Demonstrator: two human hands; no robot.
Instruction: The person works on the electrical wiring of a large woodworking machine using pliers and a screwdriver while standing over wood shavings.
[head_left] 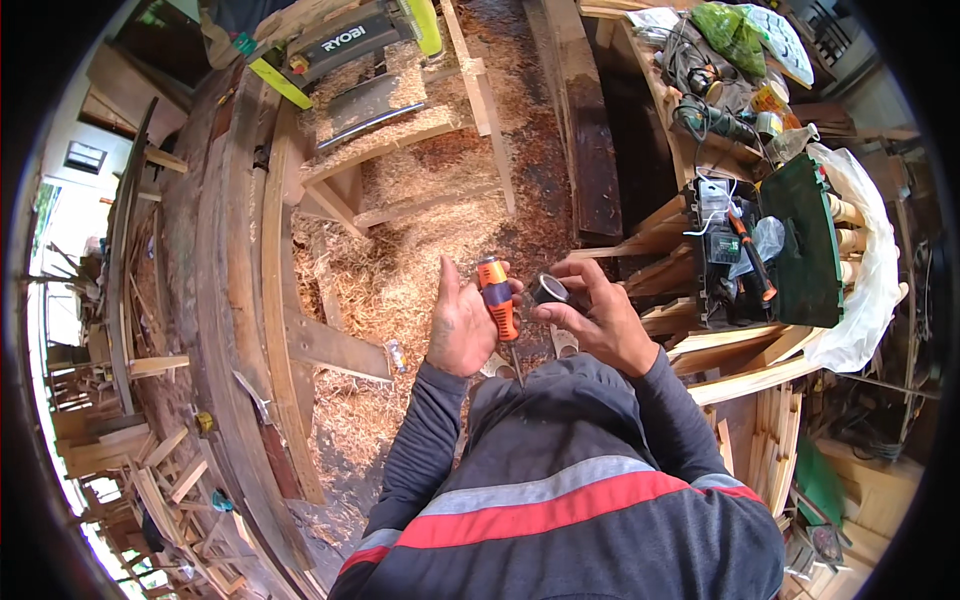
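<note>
Going left to right: way out left of the left hand there are some long boards (235, 280), and ahead of it, up to the left, a green-and-grey machine (350, 45) sits in a lot of wood shavings (400, 270).

The left hand (462, 325) is palm up, thumb sticking out free, fingers curled behind an orange and purple screwdriver (497, 298). So the screwdriver's basically lying across those fingers, not in a full fist. Its long axis runs fore and aft with a slight lean to the right; butt end points away from the body, thin shank comes back toward the lap. Can't make out the tip shape, or whether it touches the clothes.

Just right of the screwdriver, apart from it, is a small black round thing (549, 290), its paler flat face tipped up. The right hand (605, 318) has that pinched between thumb and fingers.

Off to the right of that hand there's an open green toolbox (808, 245).

My read: it's an in-hand handling step, one piece per hand. Next move calls for a firmer left grip and keeping the shank steady.
</note>
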